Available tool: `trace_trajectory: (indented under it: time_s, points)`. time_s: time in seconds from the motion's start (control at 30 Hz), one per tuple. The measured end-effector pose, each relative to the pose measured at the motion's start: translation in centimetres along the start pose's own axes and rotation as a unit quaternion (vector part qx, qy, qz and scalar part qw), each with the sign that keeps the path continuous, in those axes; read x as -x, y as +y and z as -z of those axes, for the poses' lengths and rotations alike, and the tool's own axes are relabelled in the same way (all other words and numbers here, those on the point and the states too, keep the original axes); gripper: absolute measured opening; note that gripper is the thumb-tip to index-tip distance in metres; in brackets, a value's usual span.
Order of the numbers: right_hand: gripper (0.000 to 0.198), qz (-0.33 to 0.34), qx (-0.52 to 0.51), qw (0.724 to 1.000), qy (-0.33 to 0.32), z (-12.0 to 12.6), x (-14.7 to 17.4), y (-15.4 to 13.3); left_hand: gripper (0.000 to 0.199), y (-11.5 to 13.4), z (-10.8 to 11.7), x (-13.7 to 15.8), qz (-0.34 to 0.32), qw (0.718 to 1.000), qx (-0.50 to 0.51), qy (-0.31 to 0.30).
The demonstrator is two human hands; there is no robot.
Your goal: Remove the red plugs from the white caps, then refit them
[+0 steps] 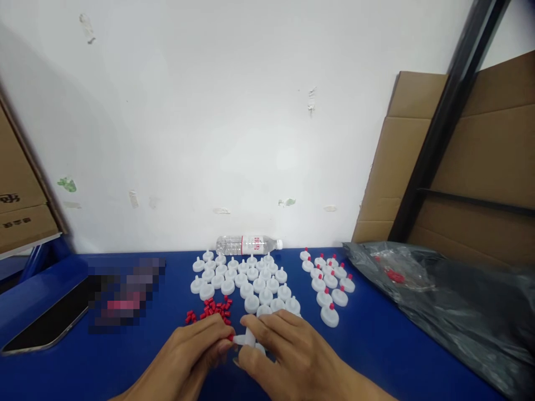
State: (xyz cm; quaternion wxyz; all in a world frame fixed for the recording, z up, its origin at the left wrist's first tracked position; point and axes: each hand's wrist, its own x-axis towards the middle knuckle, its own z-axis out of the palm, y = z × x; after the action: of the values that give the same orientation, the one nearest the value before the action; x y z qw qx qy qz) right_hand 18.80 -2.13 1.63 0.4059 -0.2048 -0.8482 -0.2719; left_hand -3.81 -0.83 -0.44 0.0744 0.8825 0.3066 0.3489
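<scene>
My right hand [288, 351] is closed around a white nozzle cap [249, 337], its spout pointing left. Between the fingers of my left hand [200, 348] is a small red tip cap [230, 337], which meets the end of that spout. Just beyond my left hand lies a loose pile of red tip caps [215, 307]. Several white nozzle caps without red tips [252, 273] stand upright in a cluster beyond my hands. To the right, another group of white nozzle caps [330, 281] have red tips on their spouts.
A clear water bottle [238, 245] lies against the wall. On the left are a phone [50, 317] and a blurred item [129, 295]. Dark plastic sheeting [451, 312] covers the right side, with a clear bag [401, 273] of red pieces on it. Cardboard [393, 167] leans behind.
</scene>
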Motion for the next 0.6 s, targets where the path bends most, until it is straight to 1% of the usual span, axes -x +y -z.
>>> trace_trajectory:
  time_s: [0.13,0.27,0.33,0.43,0.53,0.6]
  points:
    - [0.021,0.002,0.006,1.000,0.005,-0.1,0.0,-0.2,0.023,0.0,-0.2,0.8,-0.022,0.997,-0.053,0.057]
    - [0.019,0.007,0.004,1.000,0.002,0.2,-0.3,-0.2,0.024,0.8,0.0,0.5,-0.018,0.995,-0.072,0.072]
    - [0.023,-0.001,-0.004,1.000,-0.016,0.6,-0.6,0.0,0.025,1.5,0.3,-0.1,-0.009,0.995,-0.073,0.066]
    - [0.031,-0.016,-0.006,0.999,-0.035,0.9,-0.9,0.4,0.022,2.3,0.7,-0.6,-0.022,0.996,-0.077,0.035]
    - [0.028,-0.011,0.007,0.999,-0.043,1.4,-0.9,1.5,0.024,2.0,0.7,-0.6,-0.038,0.994,-0.101,0.014]
    - [0.020,-0.031,0.011,0.998,-0.049,2.3,-0.8,3.0,0.025,1.3,0.6,-0.5,-0.039,0.992,-0.119,-0.011]
